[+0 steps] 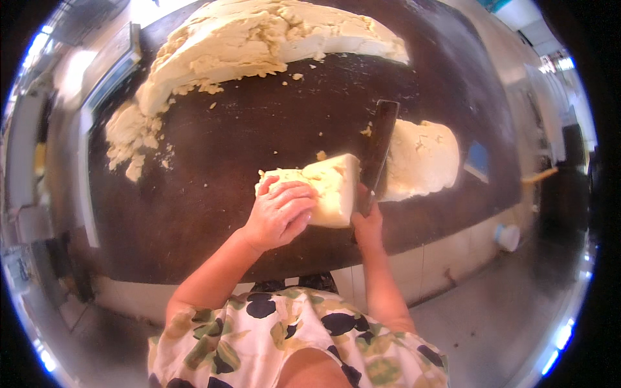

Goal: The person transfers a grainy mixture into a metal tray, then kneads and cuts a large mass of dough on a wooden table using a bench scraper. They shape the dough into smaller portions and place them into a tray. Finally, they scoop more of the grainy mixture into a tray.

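My left hand [279, 215] lies flat on a pale yellow block of dough [330, 184] at the near edge of a dark round work surface [213, 174]. My right hand [367, 223] grips the handle of a broad dark cleaver [380, 145]. Its blade stands upright against the right face of that block. A second cut piece of dough [420, 158] lies just right of the blade. Both hands sit close together at the front edge.
A large curved mass of the same dough [272, 39] lies along the far side, with crumbled bits [129, 139] trailing down the left. A white base wall [420, 258] runs below the surface. A grey floor [491, 317] lies to the right.
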### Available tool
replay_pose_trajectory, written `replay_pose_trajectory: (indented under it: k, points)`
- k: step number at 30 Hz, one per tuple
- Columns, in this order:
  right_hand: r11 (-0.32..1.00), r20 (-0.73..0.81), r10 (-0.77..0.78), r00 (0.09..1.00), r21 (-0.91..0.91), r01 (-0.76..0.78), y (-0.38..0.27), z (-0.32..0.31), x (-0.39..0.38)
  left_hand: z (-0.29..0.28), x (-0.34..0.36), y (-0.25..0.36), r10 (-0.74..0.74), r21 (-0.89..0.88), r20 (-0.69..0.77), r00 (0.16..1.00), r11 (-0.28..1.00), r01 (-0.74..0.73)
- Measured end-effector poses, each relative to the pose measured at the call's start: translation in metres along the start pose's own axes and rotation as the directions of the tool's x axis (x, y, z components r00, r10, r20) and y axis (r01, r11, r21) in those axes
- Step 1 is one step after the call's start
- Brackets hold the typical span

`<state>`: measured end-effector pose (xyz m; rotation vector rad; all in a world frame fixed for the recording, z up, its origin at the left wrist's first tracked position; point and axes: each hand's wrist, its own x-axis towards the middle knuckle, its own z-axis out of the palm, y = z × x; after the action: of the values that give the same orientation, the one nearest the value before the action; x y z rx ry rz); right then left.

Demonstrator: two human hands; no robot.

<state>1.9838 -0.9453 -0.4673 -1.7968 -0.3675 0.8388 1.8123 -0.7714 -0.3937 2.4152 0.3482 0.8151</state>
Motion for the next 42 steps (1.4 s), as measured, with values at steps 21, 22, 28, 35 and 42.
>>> replay_pose_trajectory:
  k: [21,22,28,35,42]
  points:
    - [0.999,0.246,0.031,0.969,0.007,-0.034,-0.084,0.084,-0.026,-0.032,-0.074,-0.043,-0.879,-0.995,0.076,0.470,-0.097,-0.020]
    - [0.999,0.303,-0.034,0.952,0.016,0.031,-0.096,0.102,-0.031,-0.060,-0.078,-0.042,-0.897,-0.998,0.045,0.440,-0.062,-0.023]
    - [0.920,0.721,-0.354,0.596,0.153,0.362,-0.200,0.270,-0.036,-0.252,-0.113,-0.057,-0.908,-0.903,-0.412,0.075,0.395,-0.170]
    - [0.871,0.735,-0.466,0.492,0.283,0.403,-0.236,0.387,-0.057,-0.362,-0.229,-0.108,-0.672,-0.735,-0.641,-0.371,0.676,0.045]
    - [0.975,0.728,-0.164,0.665,0.015,0.223,-0.151,0.212,-0.047,-0.256,-0.292,-0.129,-0.725,-0.759,-0.617,-0.306,0.445,0.476]
